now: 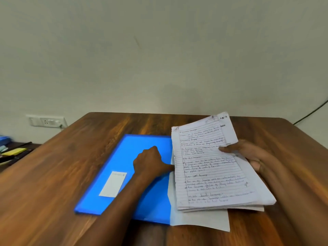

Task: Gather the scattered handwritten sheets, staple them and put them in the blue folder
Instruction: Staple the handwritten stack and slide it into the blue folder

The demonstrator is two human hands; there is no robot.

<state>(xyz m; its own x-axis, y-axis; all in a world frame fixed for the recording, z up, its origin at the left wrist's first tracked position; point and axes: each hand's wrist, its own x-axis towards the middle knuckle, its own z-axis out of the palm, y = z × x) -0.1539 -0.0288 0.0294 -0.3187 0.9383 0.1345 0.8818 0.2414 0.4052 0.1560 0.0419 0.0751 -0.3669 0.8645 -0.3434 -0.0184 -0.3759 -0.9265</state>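
Note:
The blue folder (122, 164) lies flat on the wooden table (53, 183), a white label on its cover. My left hand (150, 161) rests on the folder near its right edge, fingers curled, fingertips hidden behind the paper. My right hand (248, 155) grips a thick stack of handwritten ruled sheets (213, 171), thumb on top, and holds it tilted over the folder's right side. A blank white sheet (200, 221) sticks out from under the stack and the folder edge. No stapler is in view.
The table meets a plain wall at the back. A wall socket panel (47, 120) sits at the left. A side surface at far left holds yellow sticky notes (14, 151) and pens. A dark cable (312, 112) runs down the wall at right.

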